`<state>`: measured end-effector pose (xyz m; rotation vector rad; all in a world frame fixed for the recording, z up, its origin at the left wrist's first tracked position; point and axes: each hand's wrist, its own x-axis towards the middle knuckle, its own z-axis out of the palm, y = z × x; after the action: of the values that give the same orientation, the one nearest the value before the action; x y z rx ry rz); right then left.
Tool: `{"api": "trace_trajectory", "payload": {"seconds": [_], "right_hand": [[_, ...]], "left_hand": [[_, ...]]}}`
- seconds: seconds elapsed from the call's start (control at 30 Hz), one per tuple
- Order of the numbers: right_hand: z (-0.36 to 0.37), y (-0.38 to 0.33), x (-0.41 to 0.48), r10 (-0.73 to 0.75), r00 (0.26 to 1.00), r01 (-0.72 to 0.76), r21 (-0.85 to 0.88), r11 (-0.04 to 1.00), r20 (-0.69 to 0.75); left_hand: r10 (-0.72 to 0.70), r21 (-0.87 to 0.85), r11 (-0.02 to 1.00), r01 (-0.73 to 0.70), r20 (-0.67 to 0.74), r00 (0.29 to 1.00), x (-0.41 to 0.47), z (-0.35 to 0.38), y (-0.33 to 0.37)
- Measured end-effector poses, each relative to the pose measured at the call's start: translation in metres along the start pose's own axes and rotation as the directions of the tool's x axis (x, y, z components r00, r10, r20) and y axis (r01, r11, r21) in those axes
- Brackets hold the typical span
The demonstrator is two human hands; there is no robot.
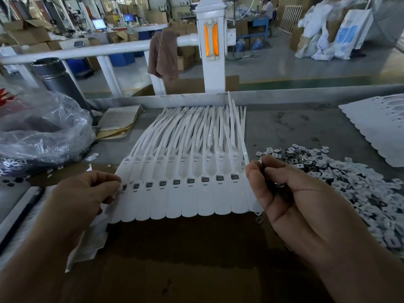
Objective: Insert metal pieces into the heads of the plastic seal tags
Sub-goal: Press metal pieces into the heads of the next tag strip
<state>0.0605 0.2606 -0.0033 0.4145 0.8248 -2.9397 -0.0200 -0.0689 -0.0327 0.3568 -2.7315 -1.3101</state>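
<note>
Insert step: seal tags [188, 193] look loaded; left hand [87, 191] pinches leftmost head, right hand [295, 193] grips metal pieces [276, 182]. Next: fill any empty head.

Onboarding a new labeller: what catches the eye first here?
A row of white tags lies mid-table, strips fanned away. Right of it sprawls a pile of metal pieces. The left hand pinches the row's left end; the right hand grips pieces at its right end.

Bench [284, 127]: tags [205, 197], pieces [354, 182] (probably metal)
</note>
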Motion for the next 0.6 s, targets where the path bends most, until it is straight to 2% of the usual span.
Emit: {"api": "trace_trajectory", "payload": {"seconds": [0.17, 0.37, 0.6], "right_hand": [[0.0010, 0.0001, -0.0003, 0.004, 1.000, -0.004, -0.003, 1.000, -0.009], [0.0019, 0.0001, -0.0009, 0.007, 1.000, -0.007, -0.010, 1.000, -0.010], [0.0028, -0.0004, -0.0020, 0.011, 1.000, -0.011, -0.005, 1.000, -0.004]], "left_hand": [[0.056, 0.074, 0.996, -0.055, -0.022, 0.998, -0.0006, 0.0017, 0.0035], [0.058, 0.113, 0.992, -0.056, -0.017, 0.998, -0.0001, 0.0019, 0.0032], [0.165, 0.239, 0.957, -0.166, 0.021, 0.986, -0.0049, 0.0007, 0.0010]]}}
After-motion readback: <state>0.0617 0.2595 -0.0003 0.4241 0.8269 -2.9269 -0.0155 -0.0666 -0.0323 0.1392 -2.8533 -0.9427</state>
